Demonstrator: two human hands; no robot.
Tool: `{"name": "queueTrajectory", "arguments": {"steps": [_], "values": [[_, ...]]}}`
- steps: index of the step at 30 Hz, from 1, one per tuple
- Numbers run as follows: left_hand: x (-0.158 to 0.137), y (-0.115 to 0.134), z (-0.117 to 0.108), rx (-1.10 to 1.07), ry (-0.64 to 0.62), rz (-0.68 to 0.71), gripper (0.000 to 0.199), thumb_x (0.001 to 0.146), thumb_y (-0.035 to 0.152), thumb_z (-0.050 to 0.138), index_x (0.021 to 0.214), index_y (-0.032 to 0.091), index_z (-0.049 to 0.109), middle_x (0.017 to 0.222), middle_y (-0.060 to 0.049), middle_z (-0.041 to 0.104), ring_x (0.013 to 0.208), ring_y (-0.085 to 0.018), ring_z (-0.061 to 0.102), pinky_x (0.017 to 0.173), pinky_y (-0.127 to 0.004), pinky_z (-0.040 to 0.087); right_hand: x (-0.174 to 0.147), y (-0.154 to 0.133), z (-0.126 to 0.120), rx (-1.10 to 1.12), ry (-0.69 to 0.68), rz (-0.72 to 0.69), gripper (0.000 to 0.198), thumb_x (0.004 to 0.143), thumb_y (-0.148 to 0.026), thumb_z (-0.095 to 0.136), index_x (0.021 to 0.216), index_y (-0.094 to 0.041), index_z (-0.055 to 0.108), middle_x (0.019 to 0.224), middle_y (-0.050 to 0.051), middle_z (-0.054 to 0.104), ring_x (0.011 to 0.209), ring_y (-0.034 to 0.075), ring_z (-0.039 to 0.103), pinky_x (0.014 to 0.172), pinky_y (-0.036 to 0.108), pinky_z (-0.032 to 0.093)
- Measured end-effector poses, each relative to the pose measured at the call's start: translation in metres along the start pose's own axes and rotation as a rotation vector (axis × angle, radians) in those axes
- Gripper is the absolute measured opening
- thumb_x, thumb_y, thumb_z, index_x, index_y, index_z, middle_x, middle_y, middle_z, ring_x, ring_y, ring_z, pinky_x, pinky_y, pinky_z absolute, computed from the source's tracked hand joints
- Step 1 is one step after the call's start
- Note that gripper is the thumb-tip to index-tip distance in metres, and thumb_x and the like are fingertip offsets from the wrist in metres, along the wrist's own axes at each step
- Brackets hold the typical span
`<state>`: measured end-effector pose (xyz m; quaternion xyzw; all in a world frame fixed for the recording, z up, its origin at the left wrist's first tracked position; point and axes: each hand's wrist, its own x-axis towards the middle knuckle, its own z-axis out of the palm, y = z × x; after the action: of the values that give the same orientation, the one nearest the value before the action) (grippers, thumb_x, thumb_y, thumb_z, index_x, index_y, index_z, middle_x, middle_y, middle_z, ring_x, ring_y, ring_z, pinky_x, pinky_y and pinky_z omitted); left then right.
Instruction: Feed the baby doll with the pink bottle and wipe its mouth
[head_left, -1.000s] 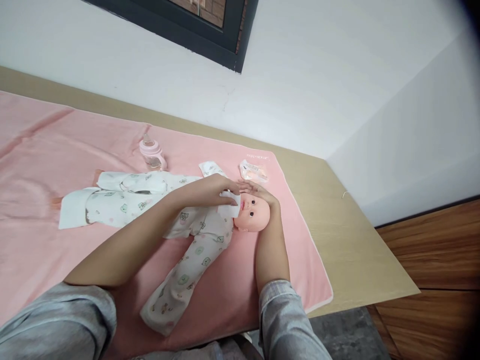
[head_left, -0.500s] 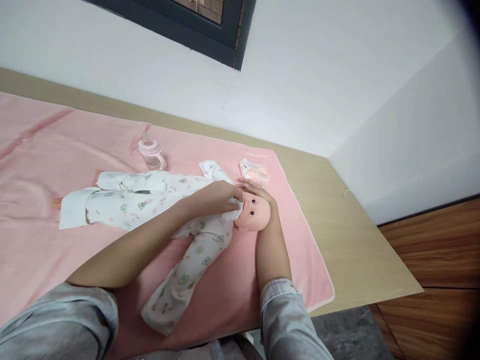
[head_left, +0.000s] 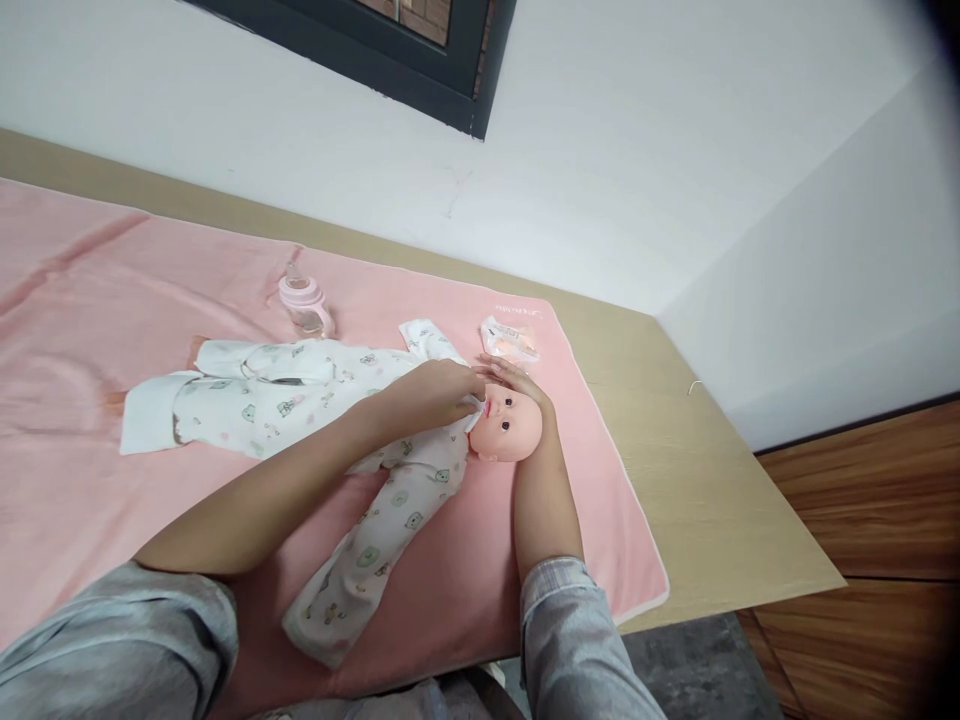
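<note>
A baby doll (head_left: 517, 430) in white patterned pyjamas (head_left: 409, 510) lies on its back, its head toward the right. My left hand (head_left: 442, 395) is closed at the doll's chin, pinching a small white cloth (head_left: 478, 405) beside the mouth. Only a little of the cloth shows below the fingers. On the far side of the doll's head rests my right hand (head_left: 521, 380), its fingers stretched out and the palm and wrist curving around the crown.
A pink mat (head_left: 442, 580) covers most of the wooden table (head_left: 652, 440). Beyond the doll's legs lies a pink baby bottle (head_left: 306, 303) with a handle. A small clear packet (head_left: 510, 340) sits past my right hand. A white wall (head_left: 600, 150) borders the table's back.
My left hand has shifted slightly at the doll's chin, and less of the white cloth shows. My right hand stays around the head.
</note>
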<state>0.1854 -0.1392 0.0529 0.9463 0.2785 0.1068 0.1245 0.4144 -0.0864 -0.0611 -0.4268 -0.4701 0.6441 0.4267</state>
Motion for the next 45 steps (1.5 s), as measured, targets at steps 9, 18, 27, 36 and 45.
{"name": "queueTrajectory", "arguments": {"steps": [9, 18, 27, 36, 45], "values": [[0.001, -0.002, 0.004, -0.007, 0.036, -0.059, 0.021, 0.085, 0.011, 0.046, 0.070, 0.016, 0.058, 0.078, -0.003, 0.066, 0.072, -0.019, 0.059, 0.060, -0.028, 0.036, -0.001, 0.002, 0.001, 0.031, 0.020, -0.012, 0.044, 0.077, -0.041, 0.072, 0.116, -0.025, 0.063, 0.118, 0.004, 0.070, 0.117, 0.021, 0.063, 0.107, 0.041, 0.049], [0.006, -0.009, 0.010, 0.014, 0.125, -0.019, 0.025, 0.089, 0.012, 0.046, 0.089, 0.016, 0.071, 0.089, -0.005, 0.071, 0.084, -0.023, 0.064, 0.074, -0.032, 0.041, 0.000, 0.003, -0.001, 0.038, 0.006, -0.009, 0.046, 0.080, -0.041, 0.070, 0.122, -0.026, 0.060, 0.127, 0.004, 0.067, 0.119, 0.022, 0.063, 0.107, 0.042, 0.050], [0.012, -0.012, 0.015, -0.021, 0.157, 0.001, 0.027, 0.092, 0.012, 0.048, 0.092, 0.017, 0.074, 0.097, -0.005, 0.071, 0.091, -0.022, 0.065, 0.081, -0.031, 0.045, 0.002, 0.007, -0.004, 0.031, 0.006, -0.057, 0.045, 0.080, -0.039, 0.070, 0.123, -0.028, 0.063, 0.126, 0.003, 0.067, 0.125, 0.021, 0.059, 0.112, 0.040, 0.046], [0.009, -0.006, 0.011, -0.131, 0.165, -0.055, 0.031, 0.091, 0.007, 0.046, 0.096, 0.017, 0.075, 0.099, -0.005, 0.070, 0.083, -0.018, 0.065, 0.081, -0.027, 0.047, 0.000, -0.001, -0.001, -0.109, 0.047, -0.069, 0.036, 0.081, -0.037, 0.067, 0.115, -0.027, 0.066, 0.119, 0.004, 0.069, 0.128, 0.021, 0.055, 0.114, 0.040, 0.045], [0.007, -0.001, 0.011, -0.230, 0.116, -0.031, 0.033, 0.087, 0.005, 0.046, 0.092, 0.019, 0.076, 0.100, -0.004, 0.071, 0.087, -0.019, 0.065, 0.084, -0.028, 0.048, 0.008, 0.008, -0.007, -0.025, 0.041, -0.032, 0.043, 0.081, -0.034, 0.068, 0.124, -0.027, 0.062, 0.121, 0.005, 0.069, 0.123, 0.022, 0.060, 0.110, 0.041, 0.048]]}}
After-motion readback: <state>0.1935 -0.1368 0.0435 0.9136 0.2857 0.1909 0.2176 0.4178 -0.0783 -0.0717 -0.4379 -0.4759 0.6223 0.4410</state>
